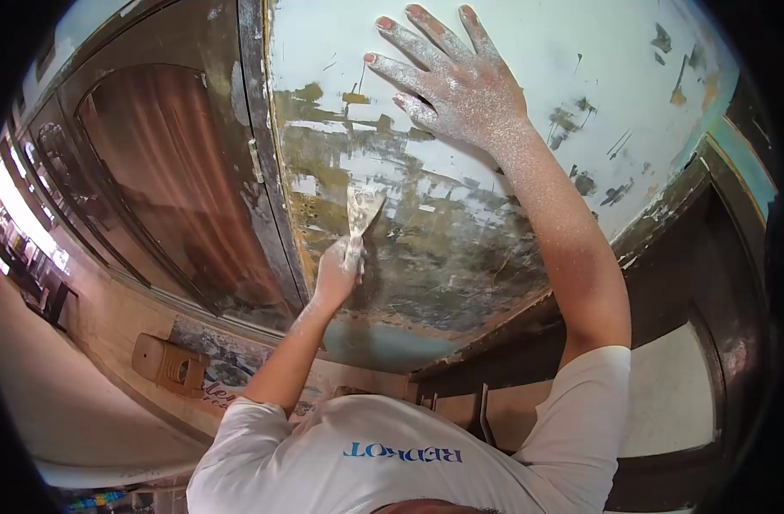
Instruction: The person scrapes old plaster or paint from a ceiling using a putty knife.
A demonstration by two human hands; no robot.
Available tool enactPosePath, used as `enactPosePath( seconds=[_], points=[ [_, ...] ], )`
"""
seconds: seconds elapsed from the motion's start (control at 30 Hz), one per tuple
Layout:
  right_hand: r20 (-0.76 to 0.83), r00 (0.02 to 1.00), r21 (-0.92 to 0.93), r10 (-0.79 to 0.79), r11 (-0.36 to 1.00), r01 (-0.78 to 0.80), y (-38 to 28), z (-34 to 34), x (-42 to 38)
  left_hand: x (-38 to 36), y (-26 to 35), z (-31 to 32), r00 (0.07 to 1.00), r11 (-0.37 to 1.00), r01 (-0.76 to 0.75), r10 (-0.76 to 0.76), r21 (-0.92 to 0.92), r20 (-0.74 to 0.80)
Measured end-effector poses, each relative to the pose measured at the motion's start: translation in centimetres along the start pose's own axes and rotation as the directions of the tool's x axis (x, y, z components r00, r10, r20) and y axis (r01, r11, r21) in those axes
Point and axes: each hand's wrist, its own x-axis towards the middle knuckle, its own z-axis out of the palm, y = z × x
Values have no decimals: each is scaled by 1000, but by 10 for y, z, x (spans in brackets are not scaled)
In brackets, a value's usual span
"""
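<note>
White paint, worn through to grey and mustard patches, covers the wall panel [460, 287] across the centre and upper right of the frame. Near the centre, the putty knife [364, 211] has its powdery blade at that patchy area, its handle gripped by the left hand [334, 272], fingers curled tightly around it. At upper right the right hand [469, 90], dusted white, lies palm toward the panel with fingers spread wide. Upside-down blue capitals on the white T-shirt [315, 471], bottom centre, begin "RED" and end "OT"; the letter between is unclear. At lower left, beside a brown plastic stool [155, 358], a printed sheet [229, 370] bears pink script, only partly legible, perhaps "len".
</note>
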Motion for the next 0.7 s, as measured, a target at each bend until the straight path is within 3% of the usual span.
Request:
enactPosePath(
  seconds=[0.13,0.2,0.27,0.33,0.37,0.43,0.53,0.57,0.63,0.7],
  points=[
    [-15,1000,23,-8,1000,9,0,3,1,5,-18,2,998,997,-65,66,37,-24],
    [-22,1000,34,-10,999,11,1,4,1,-12,-34,9,998,997,51,-52,-53,-21],
    [-26,1000,35,-7,999,7,3,4,2,-12,-30,11,996,993,85,-86,-84,-13],
    [-11,1000,57,-9,998,10,1,3,4,0,-7,8,1000,996,14,-14,-84,5],
    [-9,1000,60,-9,998,10,2,1,4,5,10,6,1000,985,15,-10,-174,28],
    [-14,1000,24,-7,1000,8,2,-3,3,9,18,4,1000,995,10,-9,-101,12],
    [-37,999,22,-3,1000,4,1,2,4,-12,-29,12,1000,991,10,-12,-134,-11],
    [-47,999,18,4,1000,-3,1,5,4,-21,-33,16,993,983,110,-115,-149,-26],
    [-60,998,9,10,1000,-9,3,5,3,-15,-18,14,992,986,121,-118,-112,33],
    [-19,1000,6,11,1000,-11,1,0,1,2,7,8,996,978,87,-81,-189,38]
  ],
)
